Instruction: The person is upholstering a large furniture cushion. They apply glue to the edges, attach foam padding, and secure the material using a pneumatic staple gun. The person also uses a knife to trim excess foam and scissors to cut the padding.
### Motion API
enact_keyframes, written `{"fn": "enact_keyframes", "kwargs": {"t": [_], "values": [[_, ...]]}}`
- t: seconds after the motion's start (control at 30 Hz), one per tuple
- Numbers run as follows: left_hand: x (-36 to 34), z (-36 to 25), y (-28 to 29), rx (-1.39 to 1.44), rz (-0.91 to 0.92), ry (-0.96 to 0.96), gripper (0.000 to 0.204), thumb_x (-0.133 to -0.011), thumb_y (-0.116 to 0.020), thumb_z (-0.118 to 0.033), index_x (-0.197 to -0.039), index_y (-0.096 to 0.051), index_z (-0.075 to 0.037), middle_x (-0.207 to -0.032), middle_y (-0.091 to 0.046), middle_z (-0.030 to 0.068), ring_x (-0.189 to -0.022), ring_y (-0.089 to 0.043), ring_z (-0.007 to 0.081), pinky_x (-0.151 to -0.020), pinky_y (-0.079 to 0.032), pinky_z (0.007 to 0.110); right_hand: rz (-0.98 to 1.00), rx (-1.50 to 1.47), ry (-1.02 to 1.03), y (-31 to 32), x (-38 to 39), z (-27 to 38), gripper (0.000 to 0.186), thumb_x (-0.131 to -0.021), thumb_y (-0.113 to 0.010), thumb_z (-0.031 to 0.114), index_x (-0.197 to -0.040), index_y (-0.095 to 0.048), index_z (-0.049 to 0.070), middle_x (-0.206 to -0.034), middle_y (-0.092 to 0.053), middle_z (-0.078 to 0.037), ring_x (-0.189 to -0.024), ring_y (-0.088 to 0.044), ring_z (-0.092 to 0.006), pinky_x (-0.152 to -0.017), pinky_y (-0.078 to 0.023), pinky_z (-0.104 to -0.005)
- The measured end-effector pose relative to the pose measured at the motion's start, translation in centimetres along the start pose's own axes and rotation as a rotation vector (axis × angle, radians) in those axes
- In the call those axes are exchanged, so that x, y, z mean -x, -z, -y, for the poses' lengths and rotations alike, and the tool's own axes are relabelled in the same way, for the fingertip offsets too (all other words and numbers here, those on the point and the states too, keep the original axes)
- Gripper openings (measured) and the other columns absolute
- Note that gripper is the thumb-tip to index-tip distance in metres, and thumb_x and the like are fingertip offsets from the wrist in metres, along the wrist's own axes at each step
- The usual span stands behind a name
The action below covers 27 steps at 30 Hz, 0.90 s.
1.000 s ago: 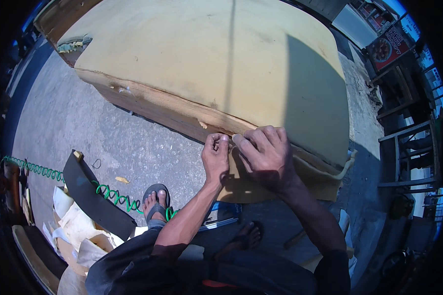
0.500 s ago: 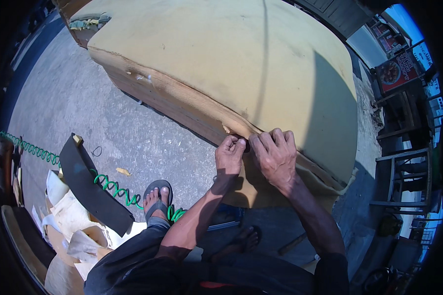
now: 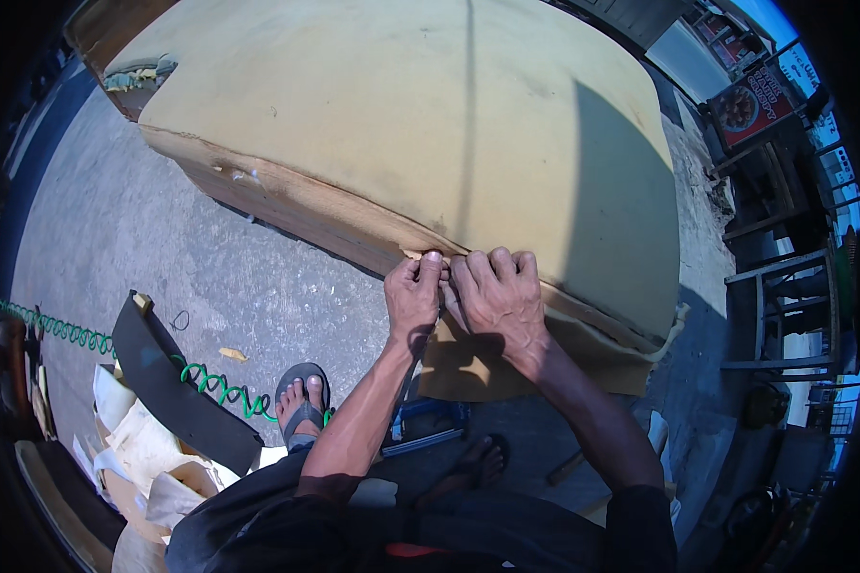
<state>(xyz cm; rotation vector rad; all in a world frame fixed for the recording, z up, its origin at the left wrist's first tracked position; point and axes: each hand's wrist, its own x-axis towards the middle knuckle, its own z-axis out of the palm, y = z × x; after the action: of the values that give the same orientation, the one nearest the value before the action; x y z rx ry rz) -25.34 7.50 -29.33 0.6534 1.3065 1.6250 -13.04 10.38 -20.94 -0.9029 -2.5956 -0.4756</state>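
A large block (image 3: pixel 373 124) covered in cream foam sits on the concrete, with a layered lip (image 3: pixel 287 201) along its near side. My left hand (image 3: pixel 413 301) pinches that lip, thumb uppermost, beside a small torn bit of foam. My right hand (image 3: pixel 497 306) is just right of it, fingers curled over and gripping the same edge, fingertips partly hidden. Below both hands hangs a loose tan foam flap (image 3: pixel 573 372).
A dark curved panel (image 3: pixel 182 382), green coiled hose (image 3: pixel 62 327) and cream offcuts (image 3: pixel 134 449) lie lower left. A blue tool (image 3: pixel 425 420) sits by my sandaled feet. Metal frames (image 3: pixel 774 306) and a red signboard (image 3: pixel 741 105) line the right side.
The view has swayed right and back. Both hands stay on the foam edge, shifted a little along it toward the torn bit; the right hand's fingers have moved closer over the lip.
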Motion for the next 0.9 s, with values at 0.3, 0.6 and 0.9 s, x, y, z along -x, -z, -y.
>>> {"fn": "enact_keyframes", "kwargs": {"t": [0.3,0.6,0.9], "values": [[-0.4,-1.3,1.3,-0.505,-0.038,-0.343,0.028,-0.1,-0.065,-0.022,-0.086,-0.07,0.003,-0.075,-0.064,0.0117,-0.069,-0.06,0.0186,-0.065,-0.047,0.035,-0.141,0.122,-0.004,-1.7,1.3,-0.2,0.017,-0.079,-0.066,0.023,-0.092,-0.066,0.013,-0.081,-0.046,0.0,-0.082,-0.052,-0.0163,-0.075,-0.04,-0.0358],[-1.2,-0.7,5.6,-0.718,-0.007,-0.919,0.021,-0.086,-0.081,-0.007,-0.101,-0.066,-0.003,-0.089,-0.06,0.0091,-0.084,-0.06,0.0239,-0.073,-0.049,0.037,-0.214,0.093,0.039,-2.6,1.6,-1.0,0.019,-0.077,-0.067,0.022,-0.093,-0.068,0.012,-0.079,-0.046,0.0,-0.078,-0.052,-0.0146,-0.074,-0.039,-0.036],[-5.5,-1.4,7.7,-0.98,0.212,-1.223,0.059,-0.069,-0.084,-0.003,-0.123,-0.069,-0.022,-0.109,-0.053,0.0087,-0.089,-0.06,0.0273,-0.07,-0.051,0.041,-0.129,0.067,0.019,-2.3,1.4,-0.7,0.022,-0.078,-0.065,0.023,-0.097,-0.067,0.011,-0.084,-0.049,0.0,-0.083,-0.053,-0.0151,-0.079,-0.041,-0.036]]}}
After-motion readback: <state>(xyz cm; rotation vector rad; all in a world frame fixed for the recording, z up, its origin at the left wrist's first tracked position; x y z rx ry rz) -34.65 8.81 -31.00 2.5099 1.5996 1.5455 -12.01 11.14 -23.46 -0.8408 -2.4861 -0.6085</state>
